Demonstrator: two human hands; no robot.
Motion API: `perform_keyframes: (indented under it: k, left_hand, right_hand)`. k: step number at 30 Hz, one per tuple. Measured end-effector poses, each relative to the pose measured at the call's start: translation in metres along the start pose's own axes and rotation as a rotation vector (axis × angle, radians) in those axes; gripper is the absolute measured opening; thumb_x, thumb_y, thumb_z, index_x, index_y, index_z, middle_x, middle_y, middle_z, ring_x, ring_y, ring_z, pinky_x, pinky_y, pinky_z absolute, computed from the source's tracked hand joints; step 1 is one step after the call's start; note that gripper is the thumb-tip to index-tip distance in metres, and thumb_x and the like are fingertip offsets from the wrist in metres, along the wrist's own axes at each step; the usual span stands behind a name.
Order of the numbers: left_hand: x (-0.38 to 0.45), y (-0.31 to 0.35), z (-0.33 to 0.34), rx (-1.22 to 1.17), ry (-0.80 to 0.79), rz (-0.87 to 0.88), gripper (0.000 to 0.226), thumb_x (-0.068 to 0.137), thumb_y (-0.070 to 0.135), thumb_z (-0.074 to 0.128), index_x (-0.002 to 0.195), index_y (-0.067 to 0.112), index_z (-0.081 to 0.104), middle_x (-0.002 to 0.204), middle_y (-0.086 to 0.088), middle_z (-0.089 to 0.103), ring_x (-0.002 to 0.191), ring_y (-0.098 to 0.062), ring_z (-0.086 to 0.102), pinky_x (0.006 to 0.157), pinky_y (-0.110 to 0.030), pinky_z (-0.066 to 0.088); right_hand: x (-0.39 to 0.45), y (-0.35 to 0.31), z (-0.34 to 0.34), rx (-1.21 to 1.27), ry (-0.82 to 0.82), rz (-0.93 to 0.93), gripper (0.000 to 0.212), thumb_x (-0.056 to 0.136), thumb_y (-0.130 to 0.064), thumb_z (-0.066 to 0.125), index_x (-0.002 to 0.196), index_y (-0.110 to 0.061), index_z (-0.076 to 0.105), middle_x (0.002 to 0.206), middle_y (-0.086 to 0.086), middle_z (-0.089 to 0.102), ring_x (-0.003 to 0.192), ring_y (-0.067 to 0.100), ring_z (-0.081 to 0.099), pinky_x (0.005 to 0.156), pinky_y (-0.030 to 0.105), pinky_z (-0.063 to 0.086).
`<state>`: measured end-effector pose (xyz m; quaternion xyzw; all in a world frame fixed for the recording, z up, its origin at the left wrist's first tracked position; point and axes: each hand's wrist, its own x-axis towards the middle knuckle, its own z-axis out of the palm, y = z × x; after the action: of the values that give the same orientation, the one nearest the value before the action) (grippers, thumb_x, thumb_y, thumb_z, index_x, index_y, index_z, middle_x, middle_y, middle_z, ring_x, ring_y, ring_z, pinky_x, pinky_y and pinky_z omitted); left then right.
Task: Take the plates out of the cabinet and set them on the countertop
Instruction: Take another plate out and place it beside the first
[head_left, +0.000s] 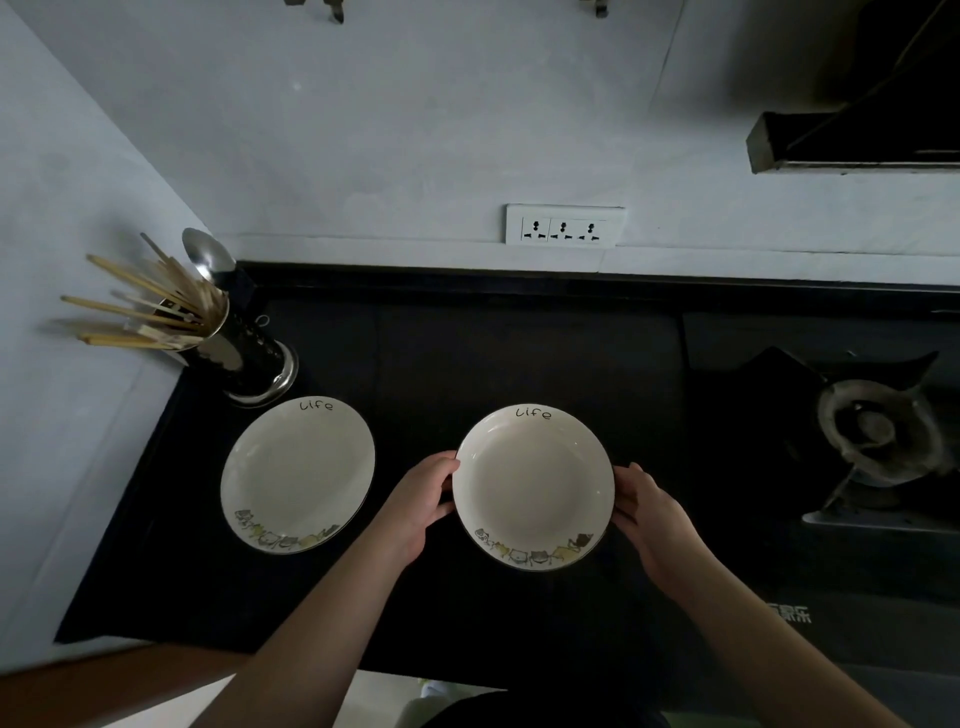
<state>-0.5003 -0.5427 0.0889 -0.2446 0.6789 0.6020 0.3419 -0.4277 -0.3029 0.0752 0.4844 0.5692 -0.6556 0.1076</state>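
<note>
A round, glossy cream ceramic plate with the word "life" at its far rim and a band of small cartoon figures at its near rim (533, 486) sits over the middle of the smooth black desk (467, 353), grasped at both sides: the left hand (415, 506) curls its grip round the left edge, thumb on the rim, and the right hand (655, 517) clasps the right edge likewise. Whether the plate's base touches the desk cannot be told. A second matching cream plate (297, 475) lies flat on the desk to the left, apart from the first. Just behind it stands a shiny perforated metal cylinder holder (244, 348) crowded with pale wooden chopsticks (140, 306) and a steel spoon (207, 254). A white triple wall socket (565, 226) is set in the matte wall, and a dull round gas burner (878, 434) lies at right.
</note>
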Motion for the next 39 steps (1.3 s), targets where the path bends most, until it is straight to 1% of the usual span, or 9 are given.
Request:
perform_keyframes:
  k: [8, 11, 13, 17, 22, 25, 28, 31, 39]
  left_hand:
    - [-0.007, -0.005, 0.001, -0.159, 0.096, -0.024, 0.041, 0.098, 0.030, 0.051, 0.137, 0.016, 0.051, 0.133, -0.002, 0.058, 0.112, -0.016, 0.056, 0.089, -0.037, 0.049]
    - [-0.009, -0.002, 0.004, -0.094, 0.123, -0.012, 0.039, 0.100, 0.030, 0.048, 0.137, 0.018, 0.051, 0.121, -0.001, 0.061, 0.108, -0.015, 0.057, 0.082, -0.033, 0.052]
    - [-0.010, -0.002, 0.003, 0.012, 0.142, 0.006, 0.039, 0.100, 0.031, 0.046, 0.137, 0.020, 0.050, 0.122, 0.000, 0.060, 0.109, -0.015, 0.058, 0.088, -0.035, 0.052]
    - [-0.023, -0.010, -0.005, 0.386, 0.175, 0.194, 0.037, 0.100, 0.035, 0.042, 0.136, 0.028, 0.051, 0.134, 0.005, 0.056, 0.110, -0.004, 0.053, 0.093, -0.029, 0.045]
    - [-0.050, -0.020, -0.012, 0.771, 0.174, 0.458, 0.040, 0.098, 0.038, 0.049, 0.137, 0.029, 0.050, 0.137, 0.010, 0.052, 0.110, 0.004, 0.048, 0.091, -0.021, 0.039]
    - [-0.065, -0.026, -0.019, 1.026, 0.233, 0.595, 0.046, 0.098, 0.039, 0.049, 0.141, 0.026, 0.046, 0.144, 0.006, 0.047, 0.128, -0.006, 0.045, 0.105, -0.029, 0.040]
    - [-0.075, -0.036, -0.033, 1.343, 0.377, 0.721, 0.050, 0.098, 0.041, 0.044, 0.144, 0.023, 0.043, 0.151, 0.000, 0.041, 0.142, -0.016, 0.030, 0.118, -0.041, 0.024]
    - [-0.083, -0.042, -0.051, 1.480, 0.436, 0.748, 0.054, 0.098, 0.044, 0.040, 0.146, 0.021, 0.041, 0.155, -0.004, 0.037, 0.147, -0.022, 0.023, 0.119, -0.047, 0.016]
    - [-0.123, -0.058, -0.111, 1.515, 0.413, 0.823, 0.065, 0.095, 0.055, 0.020, 0.150, 0.025, 0.036, 0.159, -0.004, 0.032, 0.148, -0.023, 0.020, 0.118, -0.050, 0.013]
  right_hand:
    - [0.002, 0.000, -0.001, -0.028, -0.022, -0.019, 0.049, 0.102, -0.036, 0.040, 0.146, -0.015, 0.040, 0.143, 0.009, 0.050, 0.130, 0.027, 0.047, 0.110, 0.047, 0.036]
    - [0.002, 0.002, -0.003, -0.077, -0.071, -0.082, 0.046, 0.102, -0.036, 0.040, 0.141, -0.013, 0.045, 0.138, 0.011, 0.054, 0.124, 0.027, 0.053, 0.107, 0.046, 0.041]
    - [0.001, 0.003, -0.005, -0.251, 0.041, -0.165, 0.045, 0.100, -0.041, 0.041, 0.141, -0.022, 0.045, 0.139, 0.006, 0.052, 0.121, 0.024, 0.053, 0.103, 0.044, 0.043]
    - [-0.001, 0.006, -0.012, -0.709, 0.137, -0.420, 0.046, 0.095, -0.045, 0.047, 0.137, -0.027, 0.046, 0.133, 0.003, 0.051, 0.090, 0.006, 0.049, 0.064, 0.019, 0.038]
    - [-0.011, 0.010, -0.006, -0.940, 0.003, -0.537, 0.047, 0.094, -0.050, 0.046, 0.138, -0.032, 0.045, 0.142, -0.001, 0.043, 0.115, 0.015, 0.052, 0.061, 0.014, 0.037]
    - [-0.031, 0.007, -0.001, -1.049, -0.051, -0.614, 0.049, 0.096, -0.049, 0.043, 0.141, -0.029, 0.042, 0.145, -0.001, 0.041, 0.127, 0.020, 0.043, 0.083, 0.029, 0.048]
    - [-0.053, 0.010, -0.001, -1.290, 0.019, -0.818, 0.052, 0.096, -0.048, 0.040, 0.141, -0.023, 0.042, 0.144, -0.001, 0.043, 0.132, 0.021, 0.039, 0.105, 0.040, 0.039]
    - [-0.069, 0.019, 0.004, -1.438, 0.076, -0.953, 0.053, 0.096, -0.048, 0.041, 0.140, -0.019, 0.043, 0.143, 0.002, 0.045, 0.133, 0.023, 0.040, 0.109, 0.043, 0.034]
    - [-0.131, 0.053, 0.047, -1.469, 0.089, -0.988, 0.057, 0.095, -0.051, 0.037, 0.144, -0.022, 0.041, 0.149, 0.005, 0.044, 0.136, 0.026, 0.040, 0.109, 0.047, 0.034]
